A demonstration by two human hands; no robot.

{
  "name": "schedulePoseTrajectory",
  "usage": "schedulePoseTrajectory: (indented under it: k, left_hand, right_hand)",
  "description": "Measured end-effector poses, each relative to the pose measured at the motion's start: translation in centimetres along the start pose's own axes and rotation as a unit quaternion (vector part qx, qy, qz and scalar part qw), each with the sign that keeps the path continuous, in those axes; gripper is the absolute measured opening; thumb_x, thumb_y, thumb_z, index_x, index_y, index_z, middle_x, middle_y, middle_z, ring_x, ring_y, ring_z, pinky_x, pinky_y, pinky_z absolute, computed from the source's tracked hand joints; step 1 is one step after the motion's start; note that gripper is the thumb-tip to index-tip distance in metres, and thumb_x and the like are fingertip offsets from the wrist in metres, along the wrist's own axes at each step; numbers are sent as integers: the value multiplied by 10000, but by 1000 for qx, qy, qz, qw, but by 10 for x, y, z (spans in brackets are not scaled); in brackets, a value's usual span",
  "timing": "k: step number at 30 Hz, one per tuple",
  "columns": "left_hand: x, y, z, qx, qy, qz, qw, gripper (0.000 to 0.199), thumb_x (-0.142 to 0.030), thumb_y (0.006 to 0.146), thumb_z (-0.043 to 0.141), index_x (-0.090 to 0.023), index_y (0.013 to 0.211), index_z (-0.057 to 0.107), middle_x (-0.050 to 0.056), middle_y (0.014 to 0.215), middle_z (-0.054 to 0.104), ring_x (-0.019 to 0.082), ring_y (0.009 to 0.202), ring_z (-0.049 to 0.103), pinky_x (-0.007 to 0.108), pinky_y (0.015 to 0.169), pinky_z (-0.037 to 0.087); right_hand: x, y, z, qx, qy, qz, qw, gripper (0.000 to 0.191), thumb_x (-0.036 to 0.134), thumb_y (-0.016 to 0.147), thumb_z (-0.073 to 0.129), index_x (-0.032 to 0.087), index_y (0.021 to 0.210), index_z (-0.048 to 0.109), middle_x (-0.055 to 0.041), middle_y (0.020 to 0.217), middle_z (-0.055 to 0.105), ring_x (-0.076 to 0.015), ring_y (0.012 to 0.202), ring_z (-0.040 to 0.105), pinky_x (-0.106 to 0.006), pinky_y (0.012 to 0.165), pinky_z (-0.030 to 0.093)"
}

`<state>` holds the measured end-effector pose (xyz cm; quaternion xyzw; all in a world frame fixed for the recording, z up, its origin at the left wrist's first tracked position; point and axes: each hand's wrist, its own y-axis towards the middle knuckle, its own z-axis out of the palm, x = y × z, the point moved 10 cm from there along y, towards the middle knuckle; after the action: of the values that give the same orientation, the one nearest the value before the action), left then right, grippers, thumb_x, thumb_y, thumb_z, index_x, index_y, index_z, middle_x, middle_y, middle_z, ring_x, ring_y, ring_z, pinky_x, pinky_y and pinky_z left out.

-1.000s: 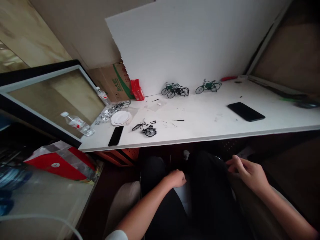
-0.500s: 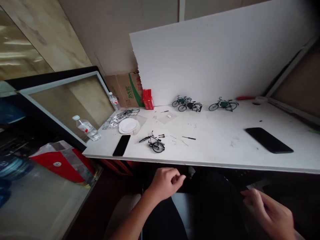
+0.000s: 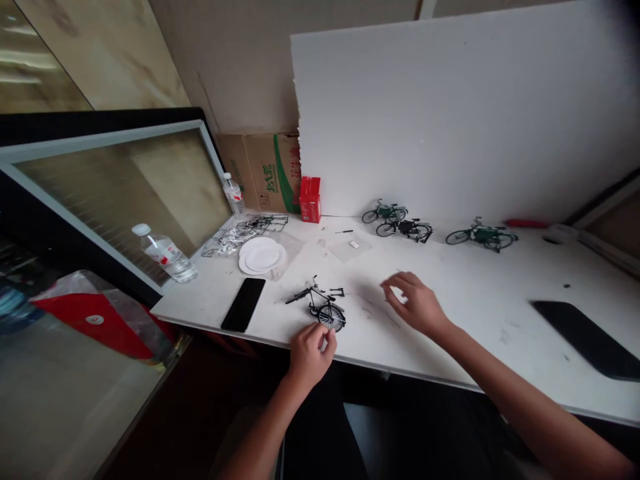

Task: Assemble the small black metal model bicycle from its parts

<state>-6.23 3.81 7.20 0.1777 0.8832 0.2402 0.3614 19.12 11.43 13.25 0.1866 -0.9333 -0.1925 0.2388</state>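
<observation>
A black model bicycle [image 3: 320,307] stands tilted near the front edge of the table [image 3: 465,353], its handlebar toward the far side. My left hand [image 3: 310,352] is at the table edge, just below the bicycle's rear wheel, with loosely curled fingers and a gap by the thumb. Whether it touches the wheel I cannot tell. Over the table to the right of the bicycle, my right hand [image 3: 414,301] has bent fingers, thumb and forefinger apart, and nothing visible between them. A small black forked part [image 3: 337,292] lies beside the bicycle.
Three finished-looking model bicycles, including a green one [image 3: 483,235], stand at the back. Left are a phone [image 3: 243,305], white plates [image 3: 260,256], part frames [image 3: 273,222] and a water bottle [image 3: 167,255]. A red box [image 3: 311,200] is behind; a dark flat object [image 3: 585,337] lies right.
My right hand has risen from below the table at the right and reached in over it, covering where a thin dark tool lay. My left hand has come up to the table edge. The view has shifted.
</observation>
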Motion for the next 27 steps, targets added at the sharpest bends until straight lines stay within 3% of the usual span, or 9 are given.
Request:
schedulePoseTrajectory:
  k: [3, 6, 9, 12, 15, 22, 27]
  left_hand:
    - [5, 2, 3, -19, 4, -4, 1000, 339, -203, 1017, 568, -223, 701, 446, -31, 611, 489, 118, 563, 459, 308, 603, 300]
    - [2, 3, 5, -34, 29, 11, 999, 331, -184, 998, 572, -223, 691, 454, -20, 612, 526, 124, 567, 483, 335, 604, 290]
    - [-3, 2, 7, -40, 56, 35, 997, 308, -176, 978, 580, -226, 695, 467, -3, 635, 566, 138, 589, 514, 357, 615, 294]
    - [-4, 1, 7, -56, 73, 44, 995, 293, -180, 967, 575, -233, 700, 467, 10, 639, 566, 153, 596, 520, 368, 610, 291]
    - [-4, 1, 8, -74, 75, 47, 993, 293, -181, 955, 577, -237, 692, 460, 15, 632, 547, 167, 594, 512, 382, 597, 288]
    - [-5, 3, 9, -74, 55, 45, 995, 271, -158, 928, 590, -237, 694, 480, 18, 635, 546, 174, 598, 519, 397, 585, 306]
    - [-5, 4, 7, -67, 43, 46, 996, 249, -146, 899, 603, -237, 697, 489, 19, 635, 549, 174, 606, 536, 384, 582, 335]
  right_hand:
    - [-6, 77, 50, 50, -10, -36, 998, 257, 292, 1036, 544, 199, 1167, 746, -151, 1188, 748, -316, 1119, 680, -461, 984, 578]
    - [-15, 140, 104, 112, -26, -29, 993, 368, 244, 1020, 552, 144, 1344, 696, -184, 1361, 704, -332, 1253, 642, -484, 1102, 521]
    - [-15, 181, 148, 165, -50, -12, 985, 486, 282, 1053, 521, 182, 1523, 588, -161, 1555, 598, -336, 1398, 552, -489, 1153, 470]
    - [-6, 201, 179, 215, -68, -25, 974, 471, 328, 1079, 488, 200, 1519, 597, -150, 1590, 559, -319, 1426, 514, -464, 1162, 440]
    - [-3, 208, 194, 238, -92, -22, 967, 397, 354, 1077, 484, 192, 1382, 681, -168, 1485, 607, -314, 1350, 546, -441, 1097, 458]
    - [-11, 226, 199, 230, -119, 16, 966, 313, 341, 1018, 552, 174, 1227, 713, -204, 1369, 619, -356, 1263, 546, -468, 1025, 465]
    - [12, 253, 212, 201, -113, 21, 973, 382, 416, 1019, 558, 184, 1292, 690, -191, 1432, 606, -375, 1353, 489, -519, 1093, 419]
